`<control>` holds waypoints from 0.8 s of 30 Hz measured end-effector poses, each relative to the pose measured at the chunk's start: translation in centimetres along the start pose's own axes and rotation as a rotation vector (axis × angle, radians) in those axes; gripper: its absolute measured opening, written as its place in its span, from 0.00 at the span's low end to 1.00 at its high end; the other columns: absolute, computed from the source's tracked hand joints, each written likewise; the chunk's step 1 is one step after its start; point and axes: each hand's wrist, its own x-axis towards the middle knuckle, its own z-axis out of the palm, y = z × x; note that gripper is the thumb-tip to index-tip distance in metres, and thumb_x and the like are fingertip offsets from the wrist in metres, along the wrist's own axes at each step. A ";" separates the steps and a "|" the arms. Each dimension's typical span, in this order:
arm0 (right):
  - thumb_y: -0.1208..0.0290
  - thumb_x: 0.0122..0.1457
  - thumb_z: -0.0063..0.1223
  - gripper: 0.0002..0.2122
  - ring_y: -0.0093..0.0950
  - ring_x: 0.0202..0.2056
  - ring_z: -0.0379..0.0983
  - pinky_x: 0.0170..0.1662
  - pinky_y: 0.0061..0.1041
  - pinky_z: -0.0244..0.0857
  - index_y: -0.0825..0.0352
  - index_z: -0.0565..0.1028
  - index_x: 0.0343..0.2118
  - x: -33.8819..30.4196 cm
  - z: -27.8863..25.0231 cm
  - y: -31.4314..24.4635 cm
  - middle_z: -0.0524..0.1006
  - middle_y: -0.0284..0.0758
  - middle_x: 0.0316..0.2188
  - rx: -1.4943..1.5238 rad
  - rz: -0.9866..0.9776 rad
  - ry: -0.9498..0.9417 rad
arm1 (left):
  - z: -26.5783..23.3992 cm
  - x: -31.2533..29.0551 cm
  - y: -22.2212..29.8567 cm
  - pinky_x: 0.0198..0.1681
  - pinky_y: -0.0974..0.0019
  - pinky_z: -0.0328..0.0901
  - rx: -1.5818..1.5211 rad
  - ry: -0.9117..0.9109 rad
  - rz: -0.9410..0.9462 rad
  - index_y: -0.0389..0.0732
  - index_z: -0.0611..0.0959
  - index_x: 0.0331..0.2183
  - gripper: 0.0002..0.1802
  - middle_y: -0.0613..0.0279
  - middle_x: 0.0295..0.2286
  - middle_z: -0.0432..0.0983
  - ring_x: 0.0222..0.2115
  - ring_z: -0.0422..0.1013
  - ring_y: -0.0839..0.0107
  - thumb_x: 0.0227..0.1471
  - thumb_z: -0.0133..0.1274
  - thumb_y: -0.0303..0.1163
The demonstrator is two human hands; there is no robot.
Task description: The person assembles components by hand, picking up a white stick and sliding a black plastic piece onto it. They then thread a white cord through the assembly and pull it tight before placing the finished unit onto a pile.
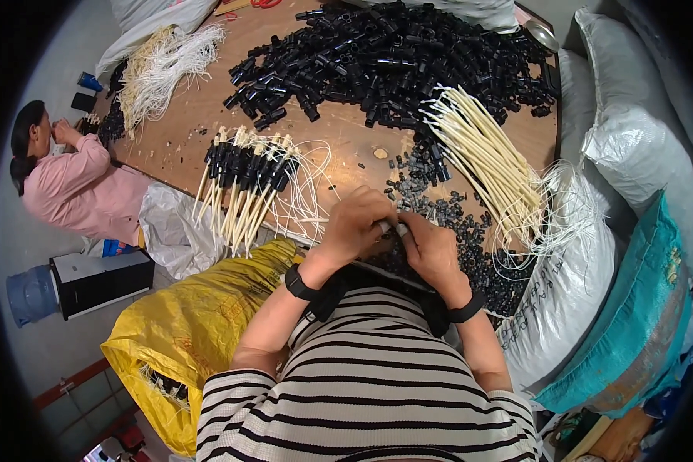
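At the table's front edge, close to my body, my left hand (pixel 359 222) and my right hand (pixel 433 252) meet, fingertips pinched together. Whatever lies between them is too small and covered to make out. Small black and grey plastic pieces (pixel 470 246) are strewn beside and beyond my right hand. To the left of my hands rests a bunch of thin cream sticks with black tubular sleeves (pixel 246 169) and loose white strings. A bundle of plain cream sticks (pixel 489 158) with white strings lies to the right. Beyond is a big heap of shiny black plastic tubes (pixel 377 65).
A yellow woven sack (pixel 200 308) stands left of me. White sacks (pixel 570 285) and a teal sack (pixel 631 316) crowd the right side. Another person in a pink top (pixel 77 185) sits at the table's left, near more stringed sticks (pixel 162 73). A water dispenser (pixel 100 281) stands behind.
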 end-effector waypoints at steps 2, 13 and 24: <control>0.76 0.52 0.53 0.10 0.45 0.27 0.75 0.28 0.38 0.69 0.65 0.76 0.38 0.0 0.1 0.1 0.77 0.43 0.26 0.039 -0.006 0.031 | 0.3 -0.4 -0.4 0.35 0.65 0.66 -0.116 0.122 0.104 0.40 0.81 0.27 0.15 0.61 0.27 0.75 0.31 0.71 0.62 0.30 0.55 0.14; 0.70 0.56 0.53 0.07 0.43 0.24 0.75 0.28 0.33 0.67 0.64 0.79 0.36 -0.8 0.9 1.2 0.76 0.42 0.21 0.036 0.233 -0.064 | 1.3 1.3 -4.7 0.34 0.61 0.68 0.221 0.042 -0.060 0.41 0.81 0.32 0.16 0.59 0.28 0.74 0.32 0.73 0.58 0.36 0.55 0.16; 0.66 0.58 0.52 0.08 0.46 0.23 0.74 0.26 0.41 0.65 0.61 0.79 0.37 -0.3 1.6 2.0 0.75 0.44 0.17 0.034 0.208 -0.068 | 1.0 -1.1 -0.6 0.36 0.66 0.68 -0.070 -0.101 -0.196 0.40 0.79 0.39 0.23 0.59 0.29 0.76 0.32 0.73 0.65 0.34 0.57 0.17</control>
